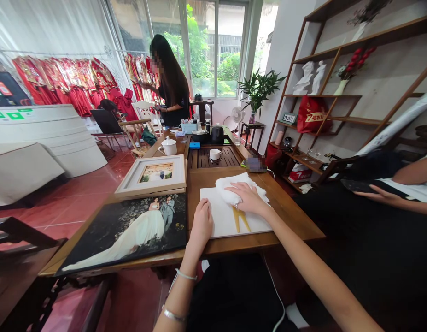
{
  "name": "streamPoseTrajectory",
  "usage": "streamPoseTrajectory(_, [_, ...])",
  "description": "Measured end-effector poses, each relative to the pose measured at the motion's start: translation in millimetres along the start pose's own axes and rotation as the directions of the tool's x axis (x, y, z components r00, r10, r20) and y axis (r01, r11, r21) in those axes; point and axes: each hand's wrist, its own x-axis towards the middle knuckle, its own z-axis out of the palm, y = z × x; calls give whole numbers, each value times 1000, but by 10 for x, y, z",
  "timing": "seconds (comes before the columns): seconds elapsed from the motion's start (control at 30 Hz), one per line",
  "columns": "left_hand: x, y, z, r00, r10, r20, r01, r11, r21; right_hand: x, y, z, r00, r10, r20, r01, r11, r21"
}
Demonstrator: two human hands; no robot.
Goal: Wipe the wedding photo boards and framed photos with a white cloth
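Observation:
A white board (220, 223) lies on the wooden table in front of me, with two yellow strips (241, 219) forming a narrow V on it. My left hand (201, 221) grips the board's left edge, fingers curled. Across the board's upper part spreads a white, fluffy-looking mass (227, 186); whether it is cloth or part of the board's surface, I cannot tell. My right hand (246, 197) rests on top of it with fingers stretched to the left, and a ring shows on one finger. To the left lies a large wedding photo print (140, 230).
A framed photo (154, 174) lies behind the print. Farther back are a lidded white cup (168, 146), a tea tray (230, 159) with a small cup (215, 154), and a phone (254, 164). A seated person's hand (379, 196) is at right; another person (172, 83) stands behind.

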Motion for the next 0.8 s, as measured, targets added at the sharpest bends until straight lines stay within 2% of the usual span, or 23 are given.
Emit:
streamPoseTrajectory(0.13, [-8, -26, 22, 1000, 17, -26, -18, 1000, -26, 175, -111, 58, 993, 112, -27, -113, 994, -14])
streamPoseTrajectory(0.27, [-7, -2, 13, 1000, -3, -12, 3, 1000, -11, 193, -190, 72, 992, 121, -28, -121, 993, -16])
streamPoseTrajectory(0.33, [-8, 25, 3, 1000, -10, 1, 10, 1000, 4, 105, -227, 56, 997, 76, -8, -76, 997, -19])
streamPoseTrajectory(0.43, [-13, 60, -10, 1000, -6, -7, 6, 1000, 13, -147, -291, 38, 997, -68, 28, 69, 997, -23])
streamPoseTrajectory(0.6, [-24, 61, -31, 1000, -2, 30, 2, 1000, 2, -675, -342, 39, 963, -269, 23, 269, 963, 3])
streamPoseTrajectory(0.7, [-21, 49, -42, 998, -28, 59, 27, 999, 22, -892, -295, -1, 941, -336, 46, 336, 942, 19])
streamPoseTrajectory(0.8, [-7, 52, -45, 998, -38, 58, 36, 999, 34, -981, -230, -59, 936, -345, 73, 343, 938, 44])
